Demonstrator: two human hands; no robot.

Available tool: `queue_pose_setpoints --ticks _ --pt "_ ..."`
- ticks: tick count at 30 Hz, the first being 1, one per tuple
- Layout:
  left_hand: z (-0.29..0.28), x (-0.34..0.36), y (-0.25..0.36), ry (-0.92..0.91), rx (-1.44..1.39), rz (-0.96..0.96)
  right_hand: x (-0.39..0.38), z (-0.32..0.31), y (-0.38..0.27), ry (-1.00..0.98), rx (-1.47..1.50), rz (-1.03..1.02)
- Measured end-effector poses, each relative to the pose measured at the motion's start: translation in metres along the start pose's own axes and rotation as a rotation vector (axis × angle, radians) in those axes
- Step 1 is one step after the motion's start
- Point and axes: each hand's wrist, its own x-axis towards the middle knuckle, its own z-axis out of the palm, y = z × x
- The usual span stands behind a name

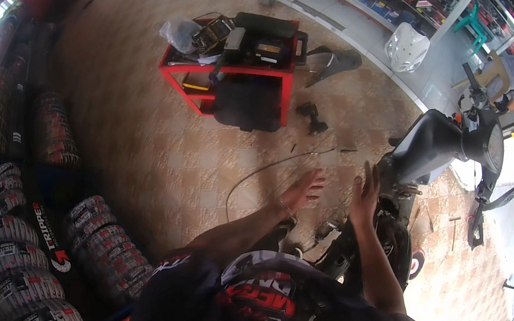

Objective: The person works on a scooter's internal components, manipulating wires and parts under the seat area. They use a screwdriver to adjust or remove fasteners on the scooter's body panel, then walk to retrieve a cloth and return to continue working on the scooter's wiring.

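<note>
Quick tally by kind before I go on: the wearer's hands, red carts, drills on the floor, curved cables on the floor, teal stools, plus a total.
Hands: 2, left hand and right hand
Red cart: 1
Drill: 1
Cable: 1
Teal stool: 1
Total: 6

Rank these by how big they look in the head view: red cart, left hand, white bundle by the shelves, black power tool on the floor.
1. Red cart: clearly largest.
2. Left hand and white bundle: close in size, so unranked.
3. Black power tool: smallest.
</note>
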Motion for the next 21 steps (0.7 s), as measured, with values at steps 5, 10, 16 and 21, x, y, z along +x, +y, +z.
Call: queue_pose_setpoints --ticks 5,10,16,21 --pt "-0.001 -0.015 -0.012 -0.446 -0.147 0.435 -0.005 0.059 -0.041 -0.370 -0.077 -0.390" --pt "-0.015 -0.026 0.002 0.044 0.208 0.093 0.034 0.037 -0.019 -0.528 -0.357 0.275" --pt "0.017 -0.029 -0.021 0.022 -0.129 0.120 -0.029 0.024 -0.088 -0.170 0.128 -0.610" --pt "0.010 -0.050 -0.052 0.042 0.022 0.185 -0.018 0.025 -0.021 -0.866 -0.612 -0.201"
